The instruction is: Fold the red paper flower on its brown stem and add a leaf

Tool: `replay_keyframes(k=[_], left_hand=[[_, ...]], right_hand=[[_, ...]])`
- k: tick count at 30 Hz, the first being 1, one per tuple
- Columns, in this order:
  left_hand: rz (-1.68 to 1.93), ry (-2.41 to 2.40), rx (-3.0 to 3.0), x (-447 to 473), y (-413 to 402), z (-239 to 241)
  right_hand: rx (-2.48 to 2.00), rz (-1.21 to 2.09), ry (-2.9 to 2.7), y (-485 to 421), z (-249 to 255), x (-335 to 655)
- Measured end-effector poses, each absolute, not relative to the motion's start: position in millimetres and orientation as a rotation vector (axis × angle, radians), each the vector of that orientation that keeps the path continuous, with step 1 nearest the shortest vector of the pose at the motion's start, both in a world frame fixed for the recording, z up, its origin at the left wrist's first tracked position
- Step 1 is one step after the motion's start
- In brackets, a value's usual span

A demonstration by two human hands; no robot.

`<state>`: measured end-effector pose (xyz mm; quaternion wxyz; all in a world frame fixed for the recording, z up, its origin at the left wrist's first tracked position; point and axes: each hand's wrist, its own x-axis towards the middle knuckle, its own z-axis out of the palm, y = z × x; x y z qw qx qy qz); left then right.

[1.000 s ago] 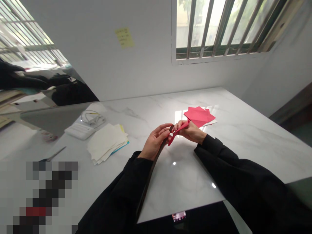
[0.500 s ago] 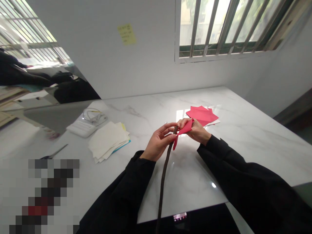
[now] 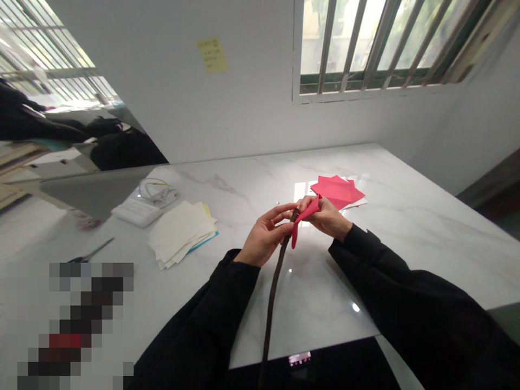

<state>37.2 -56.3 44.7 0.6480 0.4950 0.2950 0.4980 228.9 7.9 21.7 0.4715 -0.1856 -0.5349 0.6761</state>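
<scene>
My left hand (image 3: 262, 238) is closed round the upper end of a long, thin brown stick (image 3: 273, 295), which slants down past the table's front edge. Pinched in my right hand (image 3: 331, 219) is a piece of folded red paper (image 3: 309, 210), held against the top of the stick. One narrow part of the red paper hangs down beside the left thumb. My fingertips meet near the stick's tip, so where exactly paper and stick touch is partly hidden.
Beyond my right hand lies a stack of red paper (image 3: 339, 189) with white sheets beneath. Left of my arms are a pile of cream paper (image 3: 179, 233), a white box-like object with a cable (image 3: 140, 208), and scissors (image 3: 95, 251). A phone-like screen (image 3: 299, 359) shows below the table edge.
The red paper has turned slightly in my right hand and now looks narrower. Both hands stay in nearly the same place at the stick's tip.
</scene>
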Motion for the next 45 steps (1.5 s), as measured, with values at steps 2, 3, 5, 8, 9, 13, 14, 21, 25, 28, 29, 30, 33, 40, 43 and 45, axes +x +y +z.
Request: replay_keyframes(k=[2,3,5,8,9,13,14,21,25,28,29,30,33,40,43,45], left_hand=[[1.133,0.678,1.111,37,-56,45],[1.134,0.684,1.1,37,-56,45],[1.145,0.698,1.069,37,-55,44],[1.185,0.722,1.009,37,-53,39],[1.196,0.732,0.992,37,-52,37],[1.207,0.792,0.961,37,-49,33],[1.207,0.806,0.958,36,-48,32],[1.235,0.792,0.995,34,-43,27],[1.233,0.83,1.009,34,-41,26],[1.234,0.826,0.998,34,-41,24],[1.234,0.823,0.992,34,-40,23],[1.235,0.821,0.982,34,-40,22],[1.234,0.824,0.941,33,-37,18],[1.384,0.72,0.788,19,-22,14],[1.397,0.749,0.743,10,-16,11],[1.396,0.773,0.733,7,-13,8]], right_hand=[[-0.454,1.66,-1.305,7,23,229],[-0.452,1.664,-1.31,7,23,229],[-0.46,1.676,-1.324,6,22,230],[-0.52,1.697,-1.298,5,21,229],[-0.541,1.706,-1.28,5,21,229],[-0.565,1.766,-1.232,4,20,227],[-0.566,1.782,-1.222,3,19,226],[-0.601,1.867,-1.138,4,19,223],[-0.618,1.891,-1.125,4,18,223],[-0.625,1.892,-1.126,4,19,223],[-0.628,1.893,-1.137,4,19,223],[-0.63,1.894,-1.153,4,19,224],[-0.621,1.875,-1.239,6,16,225],[-1.021,1.138,-1.493,16,24,230],[-1.02,0.962,-1.622,-17,61,250],[-0.894,1.184,-1.871,-61,86,267]])
